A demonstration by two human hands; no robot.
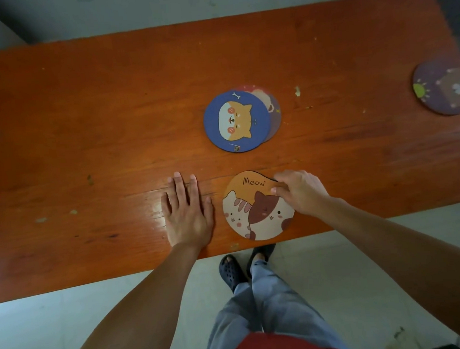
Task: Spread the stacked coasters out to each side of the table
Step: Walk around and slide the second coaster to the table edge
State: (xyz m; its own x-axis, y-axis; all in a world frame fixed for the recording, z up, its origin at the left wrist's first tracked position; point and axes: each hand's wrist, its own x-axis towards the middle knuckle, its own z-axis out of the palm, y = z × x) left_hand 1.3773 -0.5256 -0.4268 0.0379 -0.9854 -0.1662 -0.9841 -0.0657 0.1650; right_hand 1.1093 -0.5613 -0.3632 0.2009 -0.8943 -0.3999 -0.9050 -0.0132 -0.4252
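Note:
An orange "Meow" coaster (pixel 256 213) with two cats lies near the table's front edge. My right hand (pixel 298 191) pinches its upper right rim, which is bent up slightly. My left hand (pixel 187 210) rests flat on the wood just left of it, fingers spread, holding nothing. In the middle of the table a blue dog coaster (pixel 236 120) lies on top of a purple one (pixel 272 108) that peeks out to its right. A third purple coaster (pixel 442 87) lies alone at the far right end.
The orange-brown wooden table (pixel 84 130) has worn, chipped spots. Grey floor shows around it, and my legs and dark shoes (pixel 231 272) stand below the front edge. Dark objects sit beyond the left edge.

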